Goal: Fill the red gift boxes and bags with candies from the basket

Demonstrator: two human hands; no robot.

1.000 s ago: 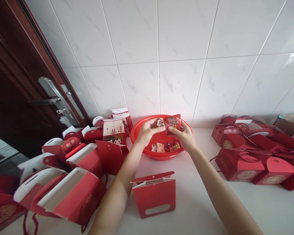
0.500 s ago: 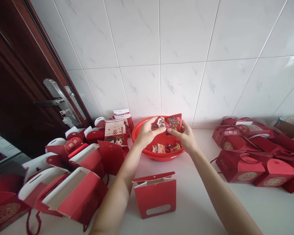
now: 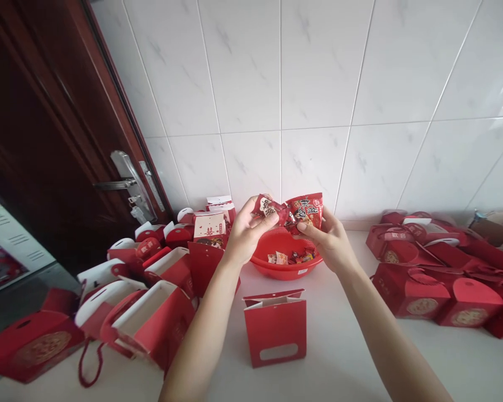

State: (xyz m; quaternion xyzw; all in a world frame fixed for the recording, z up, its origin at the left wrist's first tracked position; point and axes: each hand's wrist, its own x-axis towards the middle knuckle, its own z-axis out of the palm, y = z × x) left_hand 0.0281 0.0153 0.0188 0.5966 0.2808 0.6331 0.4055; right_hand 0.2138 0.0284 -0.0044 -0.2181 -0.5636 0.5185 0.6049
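Above the red plastic basin (image 3: 285, 271), my left hand (image 3: 248, 231) pinches a red candy packet (image 3: 269, 207) with pale lettering. My right hand (image 3: 327, 237) is closed on a larger red snack packet (image 3: 308, 209) with dark characters. The two packets meet between my hands; more small wrappers may be tucked there, but I cannot make them out. Several small wrapped sweets (image 3: 302, 256) lie in the bottom of the basin. Nearer to me, between my forearms, a red gift box (image 3: 275, 333) with an oval cut-out stands upright, its top flaps parted.
Many open red gift boxes (image 3: 151, 318) crowd the left side of the white table (image 3: 331, 357). Closed red boxes (image 3: 419, 290) with cords are grouped on the right. Behind rises a tiled wall (image 3: 251, 84); a dark door (image 3: 58, 111) is at left.
Both hands, still holding the packets, have risen slightly off the basin toward me, with the packets spread a little wider. The camera view has shifted a bit to the left.
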